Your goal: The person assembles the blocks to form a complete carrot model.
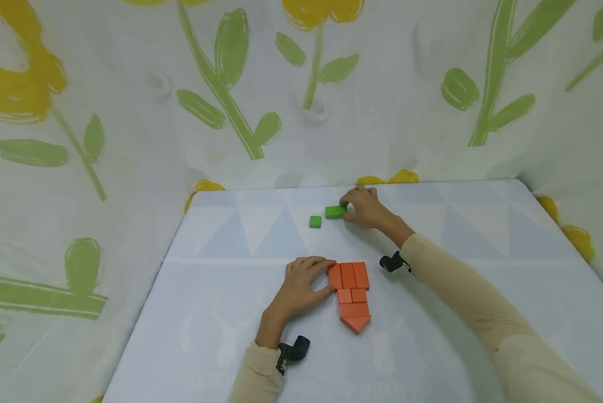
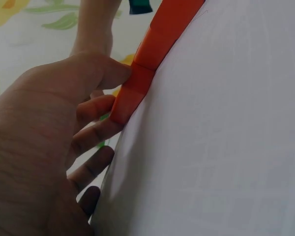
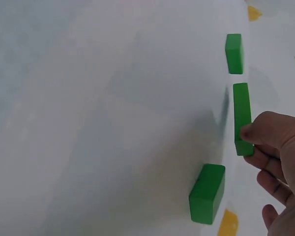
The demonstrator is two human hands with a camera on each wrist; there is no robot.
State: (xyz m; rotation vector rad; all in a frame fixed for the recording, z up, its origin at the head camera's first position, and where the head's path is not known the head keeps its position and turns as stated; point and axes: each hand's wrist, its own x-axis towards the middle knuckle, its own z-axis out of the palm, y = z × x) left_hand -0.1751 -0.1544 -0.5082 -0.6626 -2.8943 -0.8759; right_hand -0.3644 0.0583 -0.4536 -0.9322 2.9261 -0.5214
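Orange-red blocks (image 1: pixel 353 303) lie edge to edge on the table, with a pointed triangular piece at the near end. At the back left corner of this shape, my left hand (image 1: pixel 301 285) holds an orange block (image 2: pixel 132 93) between thumb and fingers. Farther back, my right hand (image 1: pixel 366 208) pinches one end of a long green block (image 3: pixel 242 115). That block looks slightly raised off the table in the right wrist view. A small green block (image 1: pixel 315 222) sits to its left. Another green block (image 3: pixel 207 194) shows in the right wrist view; in the head view it is hidden.
A pale table cover (image 1: pixel 191 313) with blue-grey triangles lies under everything. Curtain-like fabric (image 1: pixel 130 112) with yellow flowers and green leaves rises behind the back edge and at both sides. Black wrist cameras (image 1: pixel 295 349) are strapped to both wrists.
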